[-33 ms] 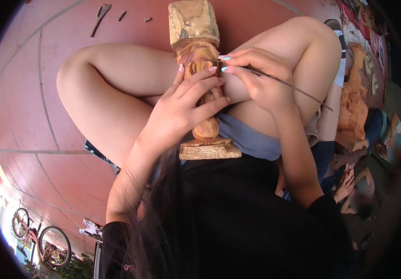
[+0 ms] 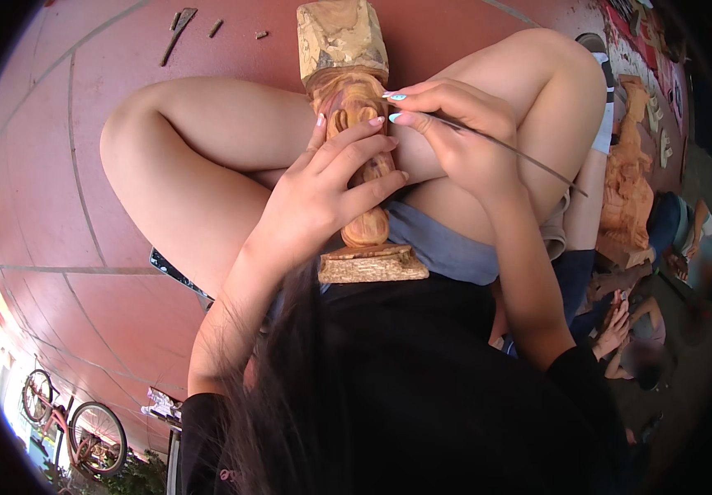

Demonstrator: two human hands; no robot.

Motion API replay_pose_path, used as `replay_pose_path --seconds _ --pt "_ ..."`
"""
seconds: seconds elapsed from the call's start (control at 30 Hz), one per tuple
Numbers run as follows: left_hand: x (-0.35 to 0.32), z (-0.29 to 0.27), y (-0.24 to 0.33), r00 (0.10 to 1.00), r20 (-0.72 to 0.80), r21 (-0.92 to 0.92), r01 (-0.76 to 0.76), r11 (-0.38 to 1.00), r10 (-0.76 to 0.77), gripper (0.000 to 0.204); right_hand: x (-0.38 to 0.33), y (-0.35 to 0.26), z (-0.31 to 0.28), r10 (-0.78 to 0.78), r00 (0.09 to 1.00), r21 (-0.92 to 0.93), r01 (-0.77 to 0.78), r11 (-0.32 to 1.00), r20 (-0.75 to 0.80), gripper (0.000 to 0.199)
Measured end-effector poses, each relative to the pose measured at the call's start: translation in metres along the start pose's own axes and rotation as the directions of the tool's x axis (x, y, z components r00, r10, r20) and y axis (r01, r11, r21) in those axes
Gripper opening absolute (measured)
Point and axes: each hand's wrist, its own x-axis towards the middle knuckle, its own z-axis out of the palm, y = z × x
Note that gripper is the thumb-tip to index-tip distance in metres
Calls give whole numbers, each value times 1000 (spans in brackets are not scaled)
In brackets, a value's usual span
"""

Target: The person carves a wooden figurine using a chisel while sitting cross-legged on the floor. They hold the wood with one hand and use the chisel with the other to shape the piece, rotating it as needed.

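A carved wooden figure (image 2: 366,228) with reddish-brown grain lies between my crossed legs. At its far end is a rough pale block (image 2: 342,41), and at its near end a flat, rough-sawn base (image 2: 372,266). My left hand (image 2: 333,175) is wrapped over the figure's middle, hiding part of the carving. In my right hand (image 2: 465,136) a thin dark rod-shaped tool (image 2: 539,163) is pinched between thumb and fingers. Its tip end meets the figure's right side just beyond my left fingertips; the exact tip is hard to make out.
Several small tool pieces (image 2: 179,37) lie on the red floor (image 2: 125,206) at far left. Along the right are an orange-brown carving (image 2: 627,186) and other people, one with hands (image 2: 616,322) showing. A bicycle (image 2: 75,429) stands at lower left.
My right hand and the rod-shaped tool have shifted slightly away from me and to the left. The figure's far end has tilted a touch left; my left hand stays put.
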Motion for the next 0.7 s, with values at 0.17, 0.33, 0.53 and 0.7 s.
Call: replay_pose_path --seconds 0.17,0.33,0.53,0.7 --pt "-3 3 -2 1000 -16 34 -3 999 4 38 -3 -4 0 -48 999 -39 49 998 22 13" --pt "-2 6 -2 999 -39 14 -5 1000 5 42 1 -2 5 -96 993 -19 95 995 -66 12" --pt "-3 9 -1 997 -75 30 -1 1000 4 35 -8 -4 2 -31 998 -7 31 1000 -50 11" --pt "-2 10 0 994 -106 27 8 1000 -5 35 -3 -6 4 -117 991 -52 113 992 -71 11"
